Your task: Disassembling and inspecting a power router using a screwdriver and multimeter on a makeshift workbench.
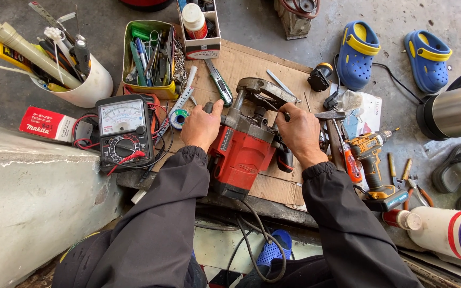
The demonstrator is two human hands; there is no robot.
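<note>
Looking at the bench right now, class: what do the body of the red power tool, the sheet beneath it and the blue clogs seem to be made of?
The red power tool: body looks like moulded plastic with a slight sheen; its grey head looks like dull cast metal. The sheet: brown cardboard, matt, with creases and worn edges. The blue clogs: probably soft moulded foam or rubber, matt, with rounded edges and yellow trim.

The right hand's fingers (288,114) curled out of sight over the red power tool (241,152), so what they gripped could not be told. Well right of them, a steel flask (454,111) and white bottle (449,232) were cut off by the edge.
</note>
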